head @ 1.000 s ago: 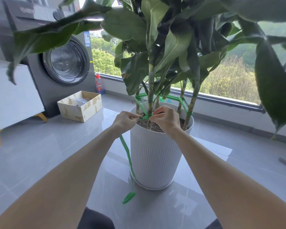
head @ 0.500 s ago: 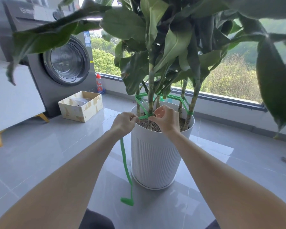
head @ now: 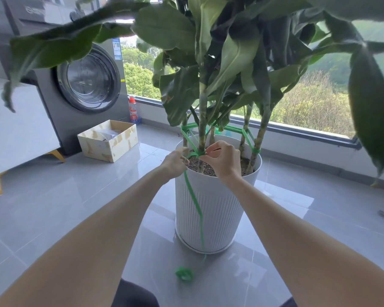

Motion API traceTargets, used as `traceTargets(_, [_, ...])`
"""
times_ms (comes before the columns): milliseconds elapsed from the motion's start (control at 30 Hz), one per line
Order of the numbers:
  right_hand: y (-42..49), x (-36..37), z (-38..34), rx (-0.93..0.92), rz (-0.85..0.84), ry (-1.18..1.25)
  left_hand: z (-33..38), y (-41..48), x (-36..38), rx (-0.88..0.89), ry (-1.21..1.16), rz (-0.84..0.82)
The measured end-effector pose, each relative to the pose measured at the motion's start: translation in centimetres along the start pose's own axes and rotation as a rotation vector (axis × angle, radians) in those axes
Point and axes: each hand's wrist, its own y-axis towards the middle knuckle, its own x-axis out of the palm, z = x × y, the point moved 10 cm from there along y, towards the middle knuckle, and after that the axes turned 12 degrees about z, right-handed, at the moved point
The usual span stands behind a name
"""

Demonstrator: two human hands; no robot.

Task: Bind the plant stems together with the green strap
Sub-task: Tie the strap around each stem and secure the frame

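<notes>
My right hand point(head: 222, 160) pinches the green strap point(head: 192, 191) against the front stem point(head: 201, 134), at 6 o'clock in the pot point(head: 208, 207). This probably locks the wrap in place. My left hand point(head: 175, 161), at 8 o'clock on the rim, grips the free length, apparently for tension. That length drops to a coil point(head: 184, 273) on the floor. Count: one strap, one pot, five stems visible.

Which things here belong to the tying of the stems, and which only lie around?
Job: green strap, plant stems, white pot, left hand, right hand, both pinching the strap.
Lying about: cardboard box, washing machine, red-capped bottle.
</notes>
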Motion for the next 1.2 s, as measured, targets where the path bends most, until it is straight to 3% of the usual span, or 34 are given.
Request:
traceTargets(133, [0.0, 0.0, 0.0, 0.008, -0.006, 0.010, -0.8, -0.3, 1.4, -0.246, -0.175, -0.071])
traceTargets(200, [0.1, 0.0, 0.1, 0.022, -0.015, 0.022, -0.3, 0.0, 1.1, -0.180, -0.123, -0.043])
traceTargets(333, [0.2, 0.1, 0.4, 0.053, -0.036, 0.057, 0.6, 0.6, -0.4, 0.116, 0.088, 0.058])
traceTargets(500, [0.4, 0.0, 0.7, 0.071, -0.034, 0.060, 1.7, 0.2, -2.4, 0.235, 0.283, 0.246])
traceTargets(700, [0.3, -0.2, 0.7, 0.076, -0.013, 0.045, 2.4, -0.7, -3.3, 0.234, 0.268, 0.365])
traceTargets(867, [0.1, -0.4, 0.9, 0.081, 0.027, 0.021, 2.2, -1.0, -3.9, 0.154, 0.022, 0.414])
traceTargets(1200, [-0.3, -0.7, 0.6, 0.082, 0.041, 0.016, 1.2, -0.6, -2.5, 0.042, -0.054, 0.312])
